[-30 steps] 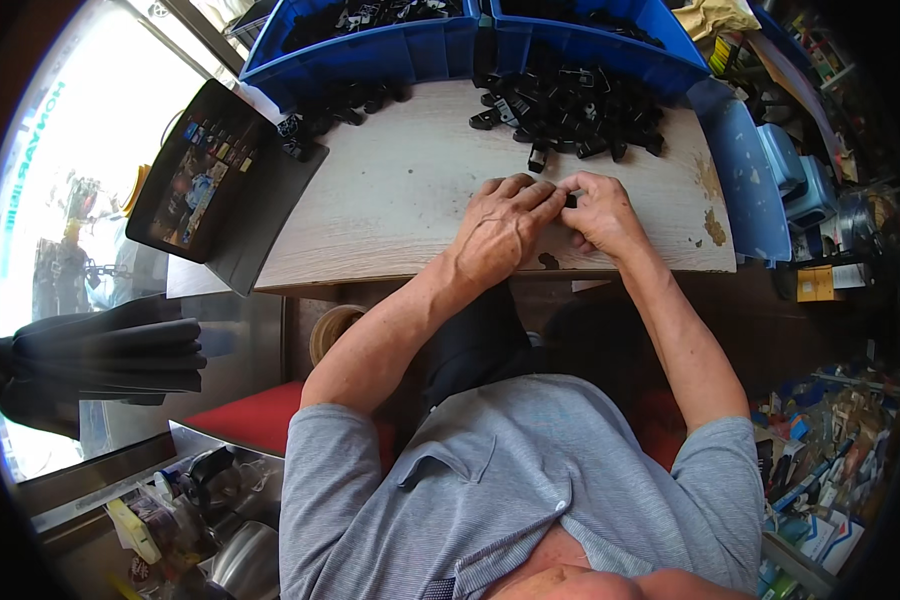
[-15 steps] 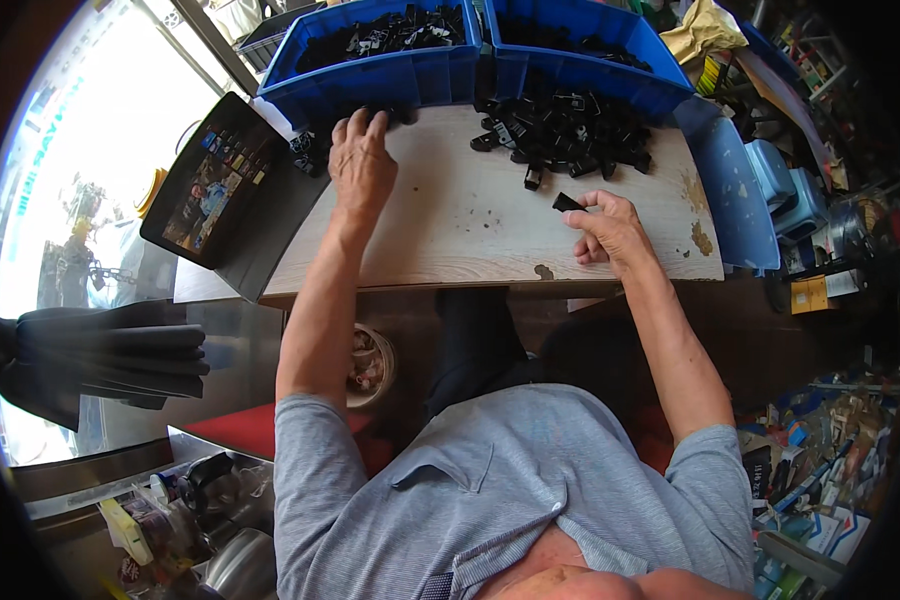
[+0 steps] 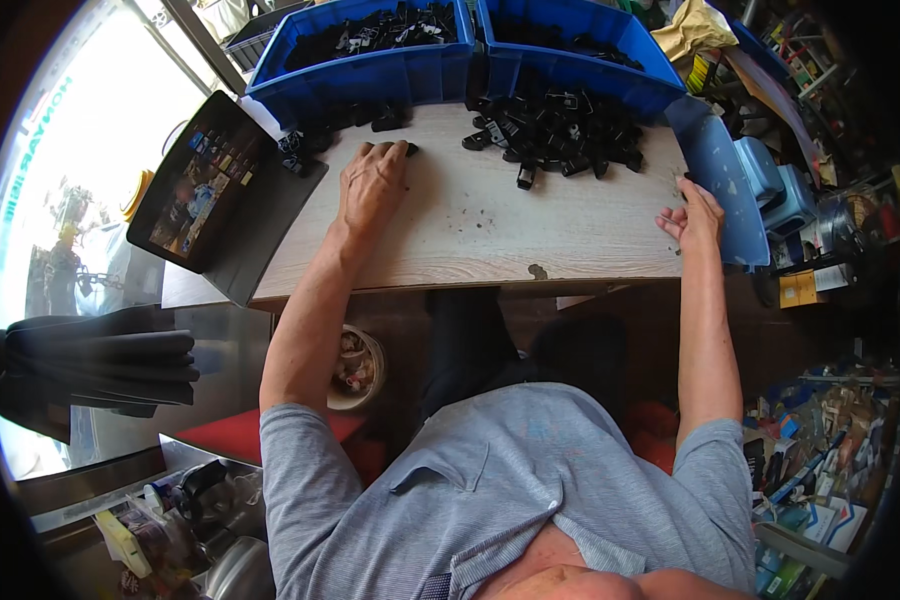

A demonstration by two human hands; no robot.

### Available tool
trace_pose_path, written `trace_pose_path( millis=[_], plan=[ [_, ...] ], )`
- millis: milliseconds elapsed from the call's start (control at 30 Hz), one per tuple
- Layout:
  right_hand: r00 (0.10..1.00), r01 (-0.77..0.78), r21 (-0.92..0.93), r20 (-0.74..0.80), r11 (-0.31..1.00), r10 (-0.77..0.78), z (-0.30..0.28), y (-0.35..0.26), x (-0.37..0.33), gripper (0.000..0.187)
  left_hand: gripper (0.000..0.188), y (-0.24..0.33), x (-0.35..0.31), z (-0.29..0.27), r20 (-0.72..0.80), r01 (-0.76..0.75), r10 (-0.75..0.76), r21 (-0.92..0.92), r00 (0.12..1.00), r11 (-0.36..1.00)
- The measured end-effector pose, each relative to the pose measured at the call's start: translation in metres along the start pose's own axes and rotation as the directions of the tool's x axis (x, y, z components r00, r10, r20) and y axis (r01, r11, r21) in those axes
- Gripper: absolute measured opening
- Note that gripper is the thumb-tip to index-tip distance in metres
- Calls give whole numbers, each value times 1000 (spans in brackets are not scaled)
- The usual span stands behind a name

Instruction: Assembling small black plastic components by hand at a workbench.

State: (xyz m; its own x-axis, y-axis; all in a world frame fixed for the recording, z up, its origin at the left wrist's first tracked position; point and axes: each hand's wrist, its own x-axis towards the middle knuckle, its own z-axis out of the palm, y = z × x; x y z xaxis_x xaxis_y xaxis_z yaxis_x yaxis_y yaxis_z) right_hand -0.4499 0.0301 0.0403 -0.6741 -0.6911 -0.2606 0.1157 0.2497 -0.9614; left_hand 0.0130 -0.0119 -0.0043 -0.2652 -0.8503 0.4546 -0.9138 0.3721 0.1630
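Note:
My left hand [image 3: 373, 188] is over the left half of the table, its fingers curled down around a small black plastic part [image 3: 411, 149] that peeks out past the fingertips. At the table's right end, my right hand [image 3: 700, 212] pinches a dark small part, mostly hidden, beside the light-blue bin [image 3: 735, 195]. A heap of black plastic parts [image 3: 560, 130] lies at the back centre-right of the table. A few more black parts [image 3: 390, 119] lie behind my left hand.
Two blue crates [image 3: 370, 75] with black parts stand along the table's back edge. A tablet [image 3: 198, 185] in a dark folding cover leans at the left. Beneath the table's front edge is a round bin [image 3: 355, 368]. Clutter [image 3: 820, 450] fills the lower right.
My right hand has moved right with its black part, from the table's front right to the light-blue bin. My left hand has drawn back toward me from the parts by the left crate.

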Motion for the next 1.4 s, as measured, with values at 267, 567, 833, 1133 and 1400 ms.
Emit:
trace_pose_path(
  millis=[267, 567, 833, 1133, 1400],
  plan=[
    [898, 32, -179, 437, 983, 50, 59, 13, -68, 32, 19, -8, 4, 9, -212, 122, -128, -42, 969, 992],
    [826, 130, -374, 553, 918, 109, 113, 16, -106, 43, 18, -3, 7, -1, -84, 92, -98, -75, 992, 993],
    [867, 216, -522, 491, 825, 84, 144, 15, -116, 43, 24, -11, 2, 10, -214, 271, -305, -175, 928, 946],
    [864, 279, -536, 501, 796, 35, 153, 16, -123, 41, 27, 8, -4, 5, -124, 118, -121, -32, 985, 993],
    [781, 339, -514, 621, 788, 69, 143, 24, -117, 40, 27, 76, -10, 3, -99, 46, -127, -580, 987, 813]
  ],
)
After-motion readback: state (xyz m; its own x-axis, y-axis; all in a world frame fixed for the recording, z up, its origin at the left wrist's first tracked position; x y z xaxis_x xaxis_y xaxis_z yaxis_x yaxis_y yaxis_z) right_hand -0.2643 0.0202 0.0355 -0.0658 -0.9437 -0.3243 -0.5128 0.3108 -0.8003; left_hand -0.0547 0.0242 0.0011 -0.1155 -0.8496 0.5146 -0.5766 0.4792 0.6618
